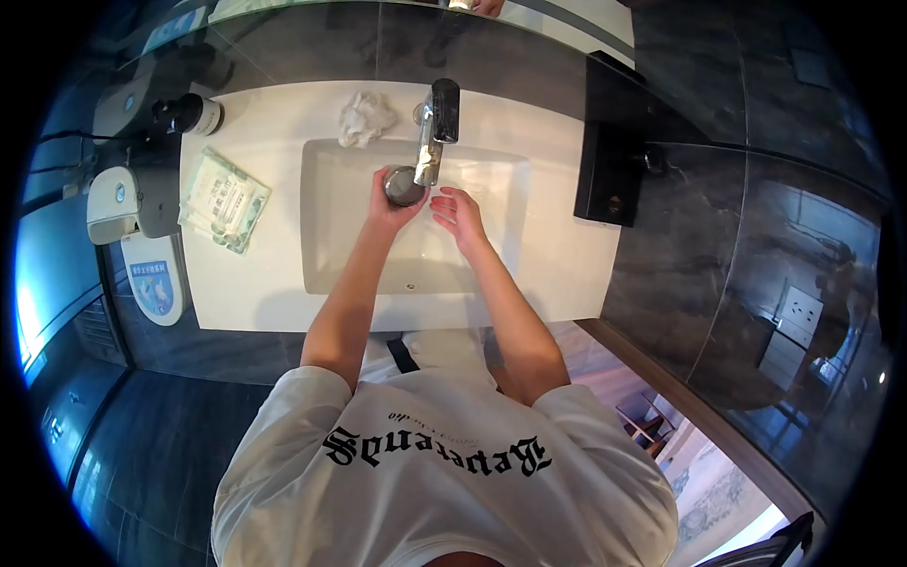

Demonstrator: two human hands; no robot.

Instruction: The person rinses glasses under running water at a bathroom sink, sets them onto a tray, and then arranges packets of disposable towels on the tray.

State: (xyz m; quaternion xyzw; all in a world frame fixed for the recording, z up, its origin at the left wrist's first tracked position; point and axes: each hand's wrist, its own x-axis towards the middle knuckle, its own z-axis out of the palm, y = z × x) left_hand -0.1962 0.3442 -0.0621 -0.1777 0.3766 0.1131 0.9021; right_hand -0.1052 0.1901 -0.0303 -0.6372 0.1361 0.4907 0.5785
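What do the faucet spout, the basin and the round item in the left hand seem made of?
Faucet spout: probably chromed metal, from bright reflections.
Basin: smooth, white, lightly glossy; perhaps ceramic or stone composite.
Round item: grey, shiny; metal, glass or plastic, unclear.

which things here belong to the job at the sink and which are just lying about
Seemingly in use:
- grey round object, held in the left hand
- chrome tap with black top
- white rectangular basin

Apparently just lying about:
- crumpled white bundle behind the basin
- flat green-and-white packet
- black bottle with white label
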